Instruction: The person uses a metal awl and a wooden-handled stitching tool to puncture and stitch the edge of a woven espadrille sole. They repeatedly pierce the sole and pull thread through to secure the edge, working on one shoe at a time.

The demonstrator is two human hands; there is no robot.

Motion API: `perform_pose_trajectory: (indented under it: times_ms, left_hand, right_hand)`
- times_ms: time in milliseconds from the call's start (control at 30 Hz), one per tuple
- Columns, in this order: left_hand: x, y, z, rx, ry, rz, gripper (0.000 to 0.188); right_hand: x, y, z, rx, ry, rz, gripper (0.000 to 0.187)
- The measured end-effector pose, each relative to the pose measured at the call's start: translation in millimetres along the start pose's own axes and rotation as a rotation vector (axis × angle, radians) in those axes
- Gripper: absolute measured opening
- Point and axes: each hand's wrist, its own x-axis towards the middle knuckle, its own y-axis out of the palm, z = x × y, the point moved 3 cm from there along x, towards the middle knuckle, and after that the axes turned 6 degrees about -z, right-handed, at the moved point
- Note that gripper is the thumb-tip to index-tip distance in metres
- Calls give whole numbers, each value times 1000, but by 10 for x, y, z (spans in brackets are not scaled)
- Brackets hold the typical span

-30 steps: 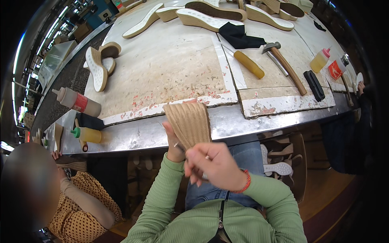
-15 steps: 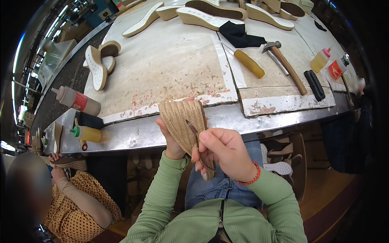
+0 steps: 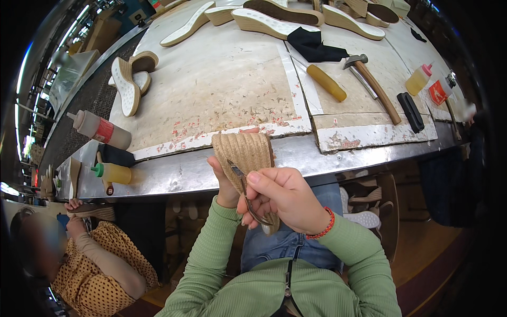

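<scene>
A wedge shoe sole [image 3: 247,150] wrapped in tan braided rope stands tilted over the bench's front edge. My left hand [image 3: 226,187] is closed around it from behind and the left; most of its fingers are hidden. In my right hand [image 3: 290,198] I grip a pair of small dark metal thread snips [image 3: 237,172], pinched between thumb and fingers. Their pointed tips lie at the left part of the rope surface; whether they touch it I cannot tell. The curved handle end shows below my fingers.
On the bench lie a hammer [image 3: 377,90], a yellow-handled tool [image 3: 326,83], black cloth [image 3: 314,46] and several wedge soles [image 3: 272,24]. Squeeze bottles stand or lie at both sides, one with a green cap [image 3: 115,173]. Left, a co-worker in a dotted top [image 3: 105,259] holds a sole.
The sole has shifted slightly right and turned, so its rope rows run more crosswise. My right hand and the snips have moved left, toward the sole's left edge.
</scene>
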Motion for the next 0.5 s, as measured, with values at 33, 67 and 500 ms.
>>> perform_pose_trajectory:
  times_ms: [33, 67, 500]
  left_hand:
    - [-6, 12, -5, 2, 2, -10, 118]
    - [-9, 17, -8, 3, 4, -21, 118]
    - [-19, 22, -28, 94, 21, 12, 118]
  right_hand:
    - [1, -3, -8, 7, 1, 1, 32]
    - [1, -8, -15, 12, 7, -2, 32]
    - [17, -46, 0, 87, 68, 57, 35]
